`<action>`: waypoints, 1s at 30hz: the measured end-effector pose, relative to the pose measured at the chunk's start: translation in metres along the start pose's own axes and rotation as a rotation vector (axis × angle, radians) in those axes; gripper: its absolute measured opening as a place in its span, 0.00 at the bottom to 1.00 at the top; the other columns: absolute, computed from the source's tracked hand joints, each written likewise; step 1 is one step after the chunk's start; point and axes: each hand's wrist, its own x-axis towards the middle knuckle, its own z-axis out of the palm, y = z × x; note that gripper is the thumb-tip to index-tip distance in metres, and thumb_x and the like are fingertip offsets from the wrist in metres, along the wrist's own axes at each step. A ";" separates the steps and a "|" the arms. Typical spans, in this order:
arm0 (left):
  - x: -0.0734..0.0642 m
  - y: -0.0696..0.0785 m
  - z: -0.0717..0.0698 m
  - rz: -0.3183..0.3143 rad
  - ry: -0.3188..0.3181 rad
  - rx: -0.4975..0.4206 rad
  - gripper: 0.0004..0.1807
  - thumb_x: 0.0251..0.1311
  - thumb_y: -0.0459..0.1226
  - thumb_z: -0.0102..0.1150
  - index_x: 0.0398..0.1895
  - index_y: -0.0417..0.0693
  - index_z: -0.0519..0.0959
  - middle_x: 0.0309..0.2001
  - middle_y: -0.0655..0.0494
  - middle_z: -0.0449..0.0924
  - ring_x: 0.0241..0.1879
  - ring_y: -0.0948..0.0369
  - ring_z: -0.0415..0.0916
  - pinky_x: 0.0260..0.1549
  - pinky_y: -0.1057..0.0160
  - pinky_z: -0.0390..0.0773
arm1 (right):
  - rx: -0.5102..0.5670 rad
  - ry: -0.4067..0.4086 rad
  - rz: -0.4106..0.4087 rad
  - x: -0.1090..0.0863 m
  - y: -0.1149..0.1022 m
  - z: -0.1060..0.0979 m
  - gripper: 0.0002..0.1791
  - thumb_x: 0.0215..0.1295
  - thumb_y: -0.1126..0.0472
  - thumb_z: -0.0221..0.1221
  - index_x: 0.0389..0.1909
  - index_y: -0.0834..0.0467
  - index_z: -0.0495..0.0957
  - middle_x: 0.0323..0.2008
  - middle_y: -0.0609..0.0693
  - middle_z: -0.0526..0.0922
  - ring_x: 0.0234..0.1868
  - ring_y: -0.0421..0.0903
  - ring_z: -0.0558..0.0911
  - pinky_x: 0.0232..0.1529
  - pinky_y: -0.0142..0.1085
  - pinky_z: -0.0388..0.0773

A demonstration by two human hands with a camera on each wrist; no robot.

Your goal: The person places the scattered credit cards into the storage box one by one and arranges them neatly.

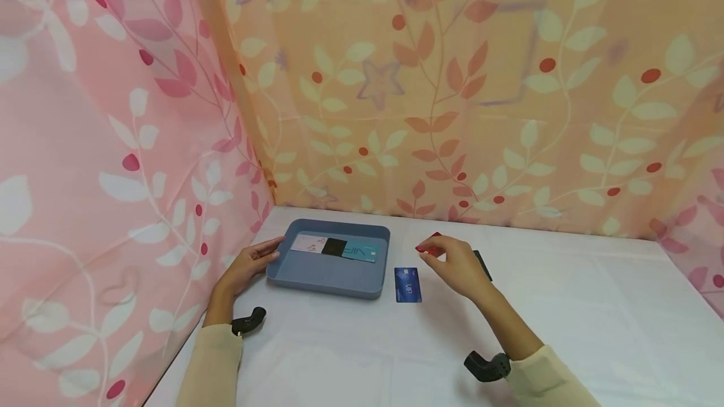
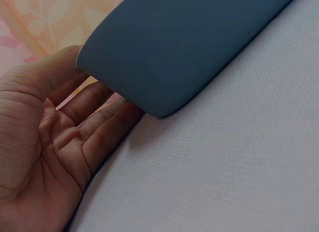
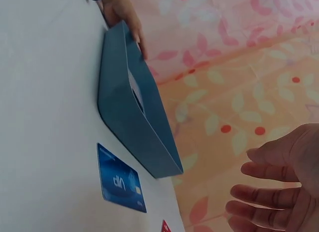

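My left hand (image 1: 244,272) touches the left side of a blue-grey tray (image 1: 328,289), its fingers fairly straight against the outer wall and the thumb near the rim. Inside the tray lies a row of cards: a whitish card (image 1: 308,243), a black card (image 1: 334,247) and a teal card (image 1: 360,252). To the tray's right, my right hand (image 1: 455,264) hovers over a red card (image 1: 434,251), which it partly covers. Its fingers are loosely bent, and in the right wrist view nothing shows between them. A blue VIP card (image 1: 408,285) lies flat between tray and right hand.
A dark card (image 1: 482,265) lies partly hidden behind the right hand. White cloth (image 1: 339,357) covers the table. A patterned orange curtain (image 1: 452,99) closes off the back, and a pink one (image 1: 130,162) stands close beside the left arm.
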 end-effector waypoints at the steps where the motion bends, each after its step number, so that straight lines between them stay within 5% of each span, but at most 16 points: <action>1: 0.000 0.000 0.000 0.000 0.002 -0.001 0.30 0.73 0.38 0.57 0.76 0.46 0.66 0.77 0.44 0.59 0.75 0.45 0.56 0.56 0.70 0.76 | -0.008 0.001 0.016 -0.001 0.002 -0.002 0.11 0.67 0.59 0.66 0.46 0.59 0.87 0.41 0.51 0.87 0.41 0.50 0.83 0.36 0.40 0.84; 11: -0.001 -0.002 0.002 -0.006 0.004 0.022 0.28 0.74 0.37 0.55 0.76 0.48 0.67 0.77 0.44 0.60 0.75 0.45 0.58 0.57 0.67 0.77 | -0.033 -0.005 0.103 -0.005 0.031 -0.021 0.13 0.67 0.60 0.65 0.49 0.61 0.85 0.44 0.56 0.87 0.40 0.52 0.84 0.33 0.39 0.84; 22: 0.007 0.002 -0.004 -0.008 0.010 0.054 0.29 0.73 0.40 0.57 0.75 0.51 0.68 0.76 0.49 0.62 0.76 0.47 0.57 0.60 0.65 0.75 | -0.059 -0.021 0.182 -0.006 0.059 -0.035 0.16 0.68 0.58 0.65 0.50 0.65 0.84 0.42 0.57 0.87 0.43 0.55 0.84 0.41 0.47 0.83; 30: 0.000 0.000 0.001 -0.012 0.021 0.030 0.29 0.73 0.40 0.58 0.75 0.50 0.68 0.76 0.46 0.61 0.75 0.46 0.58 0.58 0.67 0.76 | -0.190 -0.055 0.257 -0.011 0.074 -0.040 0.24 0.66 0.55 0.65 0.53 0.70 0.80 0.43 0.64 0.84 0.45 0.61 0.81 0.38 0.51 0.79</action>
